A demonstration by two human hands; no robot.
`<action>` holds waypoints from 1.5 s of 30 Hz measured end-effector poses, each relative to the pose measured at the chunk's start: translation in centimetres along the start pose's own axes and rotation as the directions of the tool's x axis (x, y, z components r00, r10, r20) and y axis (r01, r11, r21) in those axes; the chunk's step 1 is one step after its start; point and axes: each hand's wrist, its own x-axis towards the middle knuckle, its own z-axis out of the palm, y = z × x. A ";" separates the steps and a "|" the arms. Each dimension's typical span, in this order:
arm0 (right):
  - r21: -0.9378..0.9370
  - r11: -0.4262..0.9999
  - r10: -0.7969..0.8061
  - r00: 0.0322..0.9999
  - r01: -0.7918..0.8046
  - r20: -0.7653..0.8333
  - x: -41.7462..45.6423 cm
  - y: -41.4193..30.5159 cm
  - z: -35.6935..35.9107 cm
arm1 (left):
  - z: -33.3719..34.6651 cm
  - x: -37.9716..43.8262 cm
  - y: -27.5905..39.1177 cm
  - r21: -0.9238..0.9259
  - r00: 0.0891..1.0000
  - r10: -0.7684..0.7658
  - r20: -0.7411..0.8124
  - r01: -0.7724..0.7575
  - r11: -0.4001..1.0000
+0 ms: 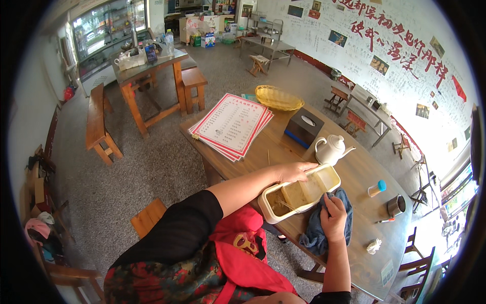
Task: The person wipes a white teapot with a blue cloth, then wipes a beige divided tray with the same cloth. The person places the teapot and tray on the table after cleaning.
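My left hand [294,172] grips the far rim of a cream plastic condiment box [271,218], which is tilted at the table's near edge. The box has several compartments with yellowish-brown residue, and a thin spoon or stick lies in the nearest one. My right hand [334,218] holds a bunched blue-grey cloth [317,231] against the box's right side; part of the cloth hangs by the table edge. A white teapot [330,150] stands just beyond the box.
On the wooden table [364,163] are laminated menus [233,125], a yellow woven basket [279,98], a black tissue box [303,127], a toothpick holder [376,188], a metal cup [396,205], a red-and-white pen-like item [386,220] and a crumpled tissue [374,246]. A wooden stool [149,217] stands at left.
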 end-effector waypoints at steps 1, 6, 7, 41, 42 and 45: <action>-0.023 0.999 -0.023 1.000 0.023 0.006 0.0 -0.2 0.0 | 0.0 0.1 0.2 -0.018 1.000 0.008 0.014 -0.008 1.000; -0.105 0.994 -0.034 0.999 0.032 -0.020 1.1 1.5 -0.2 | -0.3 0.2 -0.2 -0.104 0.998 0.035 0.058 -0.029 0.994; -0.131 0.991 -0.023 0.999 0.019 -0.028 1.5 2.4 -0.2 | -0.2 0.2 0.0 -0.112 0.998 0.026 0.057 -0.020 0.993; 0.024 0.995 -0.102 0.993 0.100 0.060 1.7 0.8 -1.2 | -0.1 0.4 -1.5 -0.241 1.000 0.008 -0.003 -0.008 0.971; 0.043 0.992 -0.121 0.989 0.117 0.089 1.6 0.4 -1.4 | -0.3 0.4 -1.4 -0.199 1.000 0.015 -0.007 -0.016 0.980; 0.100 0.982 -0.172 0.974 0.158 0.148 1.3 0.0 -1.7 | 0.1 0.3 -1.2 -0.236 0.999 0.035 -0.011 -0.037 0.971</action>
